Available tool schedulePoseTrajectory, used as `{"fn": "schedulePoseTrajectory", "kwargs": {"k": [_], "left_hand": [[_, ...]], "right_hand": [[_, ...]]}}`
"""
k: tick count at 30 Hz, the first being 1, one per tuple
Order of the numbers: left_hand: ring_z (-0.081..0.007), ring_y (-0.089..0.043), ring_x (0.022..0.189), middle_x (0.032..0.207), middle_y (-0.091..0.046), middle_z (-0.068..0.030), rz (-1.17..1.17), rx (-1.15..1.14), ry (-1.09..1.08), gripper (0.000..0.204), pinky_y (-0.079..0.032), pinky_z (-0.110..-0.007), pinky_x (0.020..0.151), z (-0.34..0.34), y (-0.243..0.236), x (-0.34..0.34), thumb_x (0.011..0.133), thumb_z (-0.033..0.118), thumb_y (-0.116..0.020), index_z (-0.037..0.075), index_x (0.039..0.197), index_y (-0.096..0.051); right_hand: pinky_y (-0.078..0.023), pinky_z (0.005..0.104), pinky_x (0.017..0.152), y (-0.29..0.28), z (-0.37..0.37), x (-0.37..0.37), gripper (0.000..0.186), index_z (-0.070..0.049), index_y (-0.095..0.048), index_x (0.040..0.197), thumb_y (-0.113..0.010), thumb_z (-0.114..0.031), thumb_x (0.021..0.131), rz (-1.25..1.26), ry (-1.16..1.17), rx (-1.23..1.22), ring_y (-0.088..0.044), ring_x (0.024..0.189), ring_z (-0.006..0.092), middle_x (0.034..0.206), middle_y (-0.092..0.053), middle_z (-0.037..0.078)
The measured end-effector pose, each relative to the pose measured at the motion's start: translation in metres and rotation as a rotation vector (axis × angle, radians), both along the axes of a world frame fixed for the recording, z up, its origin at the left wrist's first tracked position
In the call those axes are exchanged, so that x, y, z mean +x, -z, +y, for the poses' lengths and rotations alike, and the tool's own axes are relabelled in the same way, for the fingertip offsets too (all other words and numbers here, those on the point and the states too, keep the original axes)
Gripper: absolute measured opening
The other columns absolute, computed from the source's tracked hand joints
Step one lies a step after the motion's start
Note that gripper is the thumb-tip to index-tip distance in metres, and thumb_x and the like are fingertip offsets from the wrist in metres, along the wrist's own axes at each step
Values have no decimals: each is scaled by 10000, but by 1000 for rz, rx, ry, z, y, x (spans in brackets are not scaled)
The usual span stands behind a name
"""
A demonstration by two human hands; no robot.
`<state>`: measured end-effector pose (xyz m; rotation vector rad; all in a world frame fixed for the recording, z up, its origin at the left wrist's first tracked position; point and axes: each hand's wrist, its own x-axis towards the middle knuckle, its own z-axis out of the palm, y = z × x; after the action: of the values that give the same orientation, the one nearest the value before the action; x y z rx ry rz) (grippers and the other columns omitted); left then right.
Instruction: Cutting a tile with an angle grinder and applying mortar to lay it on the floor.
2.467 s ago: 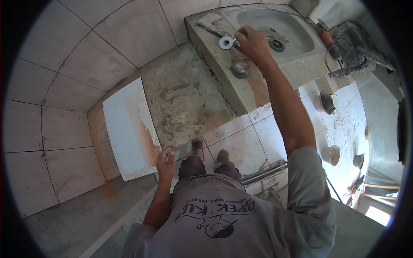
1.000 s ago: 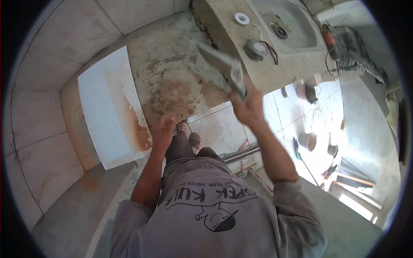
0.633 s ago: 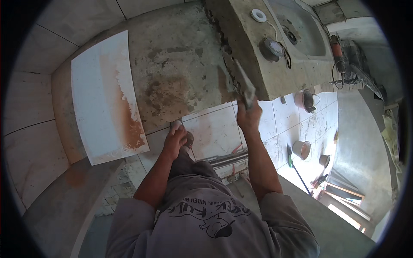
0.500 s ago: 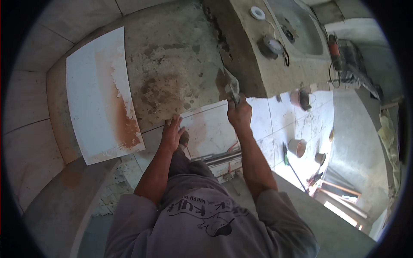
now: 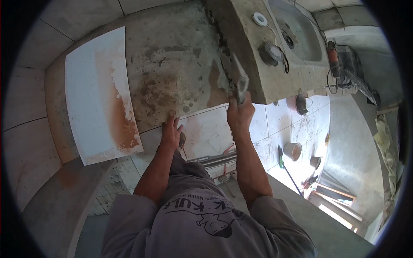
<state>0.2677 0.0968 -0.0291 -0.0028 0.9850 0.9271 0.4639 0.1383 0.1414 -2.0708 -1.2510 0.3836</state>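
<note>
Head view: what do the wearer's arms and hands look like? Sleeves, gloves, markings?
Left hand and right hand ungloved, no watch or bracelet visible. Left sleeve and right sleeve: grey, short, loose, no print visible. Same grey shirt has dark lettering and a cartoon.

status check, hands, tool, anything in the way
Right hand gripping flat-bladed tool, beside concrete counter. Left hand empty, at front of concrete slab. White panel to the left, clear of both hands.
</note>
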Motion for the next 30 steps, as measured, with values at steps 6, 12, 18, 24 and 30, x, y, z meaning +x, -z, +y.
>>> {"fn": "schedulePoseTrajectory", "kwargs": {"k": [6,12,18,24,30], "left_hand": [[-249,-149,1417,1489,-271,-18,-114,-10,-94,724,-80,-522,1114,7,1,9,866,441,-612,151,1434,-269],[-255,-173,1407,1480,-285,-27,-118,-1,-91,689,-94,-506,1117,9,4,6,864,368,-633,143,1420,-294],[-294,-178,1399,1485,-263,-52,-95,-15,-103,772,-135,-499,1116,3,21,3,834,375,-672,118,1432,-258],[-303,-164,1398,1493,-237,-69,-104,23,-86,785,-154,-463,1128,12,-1,10,843,351,-667,92,1441,-228],[-298,-139,1402,1495,-209,-101,-111,-15,-175,827,-145,-482,1128,3,7,1,817,260,-710,89,1443,-197]], "right_hand": [[-477,506,687,48,-9,18,198,-20,-570,950,-599,-161,813,-139,54,-222,-603,773,461,788,-626,263],[-482,509,692,17,-1,5,271,2,-577,1013,-595,-177,810,96,37,14,-609,782,459,792,-624,278],[-490,487,689,35,-2,7,239,-8,-597,987,-589,-174,815,-81,35,-130,-619,773,436,808,-636,254],[-489,483,716,48,1,23,261,-6,-609,1011,-598,-183,819,-126,1,-218,-617,812,438,852,-633,265],[-479,436,744,6,6,-10,280,35,-616,988,-599,-203,840,34,29,-57,-625,858,408,875,-638,262]]}}
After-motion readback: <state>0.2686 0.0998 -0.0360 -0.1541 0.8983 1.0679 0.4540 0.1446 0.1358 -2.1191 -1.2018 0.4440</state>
